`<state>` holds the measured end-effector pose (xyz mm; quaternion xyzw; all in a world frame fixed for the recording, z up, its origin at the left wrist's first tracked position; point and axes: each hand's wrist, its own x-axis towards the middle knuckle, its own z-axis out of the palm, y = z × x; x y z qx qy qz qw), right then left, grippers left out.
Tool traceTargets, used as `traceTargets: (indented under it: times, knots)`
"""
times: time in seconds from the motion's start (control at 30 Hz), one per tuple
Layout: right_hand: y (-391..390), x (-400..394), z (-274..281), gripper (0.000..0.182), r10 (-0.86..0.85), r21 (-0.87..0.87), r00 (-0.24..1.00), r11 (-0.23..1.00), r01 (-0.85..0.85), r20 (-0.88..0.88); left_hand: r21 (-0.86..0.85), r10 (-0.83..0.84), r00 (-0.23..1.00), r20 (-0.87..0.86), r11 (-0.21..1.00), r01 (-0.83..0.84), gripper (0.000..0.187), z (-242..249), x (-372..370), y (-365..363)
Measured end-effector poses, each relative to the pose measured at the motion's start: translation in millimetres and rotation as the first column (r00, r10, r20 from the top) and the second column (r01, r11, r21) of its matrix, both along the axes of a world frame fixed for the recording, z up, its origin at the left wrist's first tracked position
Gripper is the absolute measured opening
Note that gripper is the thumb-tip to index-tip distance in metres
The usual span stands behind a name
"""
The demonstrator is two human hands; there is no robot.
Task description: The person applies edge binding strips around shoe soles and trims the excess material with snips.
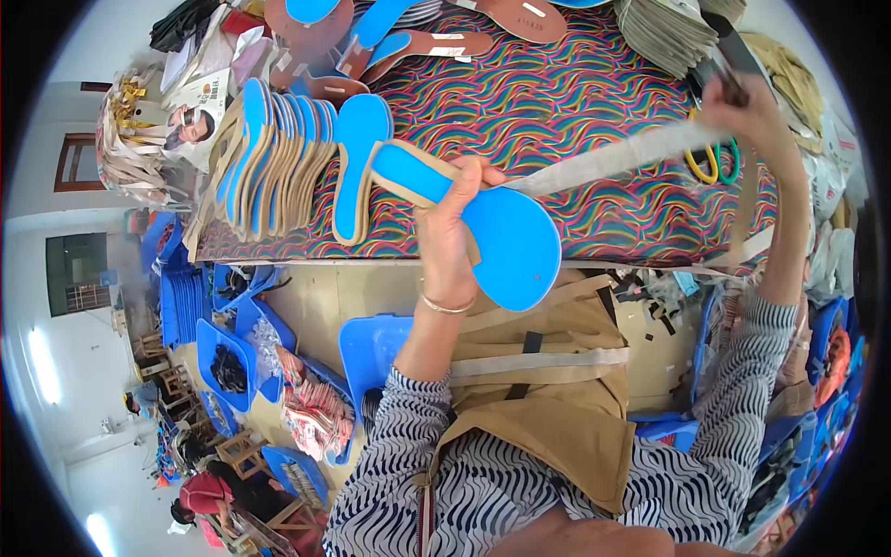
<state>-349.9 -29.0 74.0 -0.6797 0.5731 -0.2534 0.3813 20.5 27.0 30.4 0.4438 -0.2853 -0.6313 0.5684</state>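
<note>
Near the middle of the head view, my left hand grips a blue insole with a tan edge at its narrow part. A pale grey strip runs from beside this insole up to my right hand, which is raised at the upper right. The fingers of my right hand are closed round a dark object that I cannot make out, and the strip's end meets that hand. Left of my left hand, a blue insole lies beside a row of several stacked insoles.
Yellow-handled and green-handled scissors lie under my right forearm on the patterned table. Grey pieces are stacked at the back right. Blue bins stand below the table. Another person is at the lower left.
</note>
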Motion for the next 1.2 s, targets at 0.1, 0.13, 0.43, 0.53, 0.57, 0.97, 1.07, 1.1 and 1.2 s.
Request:
traceTargets:
  times: [0.1, 0.13, 0.43, 0.53, 0.57, 0.97, 1.07, 1.1, 1.2]
  knots:
    - [-19, 21, -4, 0.013, -0.132, -0.250, 0.989, 0.962, 0.113, -0.061, 0.095, -0.018, 0.981, -0.192, 0.995, 0.037, 0.020, -14, -13, 4]
    - [-11, 48, -10, 0.012, -0.285, -0.457, 0.958, 0.854, 0.250, -0.008, 0.114, -0.017, 0.951, -0.308, 0.992, 0.055, 0.020, -16, -17, 5]
    - [122, 191, -80, 0.032, -0.464, 0.482, 0.411, 0.874, 0.066, 0.785, 0.096, 0.016, 0.942, -0.337, 0.995, 0.017, 0.018, -18, -15, 12]
    - [134, 216, -72, 0.027, -0.555, 0.561, 0.209, 0.827, 0.035, 0.805, 0.097, 0.022, 0.955, -0.295, 0.995, 0.007, 0.012, -18, -15, 16]
    - [135, 222, -76, 0.024, -0.548, 0.547, 0.127, 0.836, 0.049, 0.826, 0.097, 0.023, 0.955, -0.297, 0.995, 0.006, 0.012, -18, -15, 18]
    - [126, 229, -101, 0.024, -0.422, 0.409, 0.187, 0.906, 0.104, 0.887, 0.156, 0.025, 0.948, -0.318, 0.987, 0.026, 0.014, -16, -15, 31]
    - [126, 245, -95, 0.021, -0.386, 0.310, 0.190, 0.890, 0.333, 0.903, 0.133, -0.003, 0.939, -0.343, 0.990, 0.052, 0.013, -18, -14, 31]
    - [125, 243, -91, 0.021, -0.385, 0.310, 0.190, 0.891, 0.331, 0.903, 0.125, -0.020, 0.946, -0.323, 0.990, 0.064, 0.015, -17, -14, 31]
    - [116, 221, -83, 0.015, -0.487, 0.463, 0.079, 0.860, 0.213, 0.870, 0.075, -0.044, 0.966, -0.256, 0.995, 0.065, 0.018, -8, -17, 32]
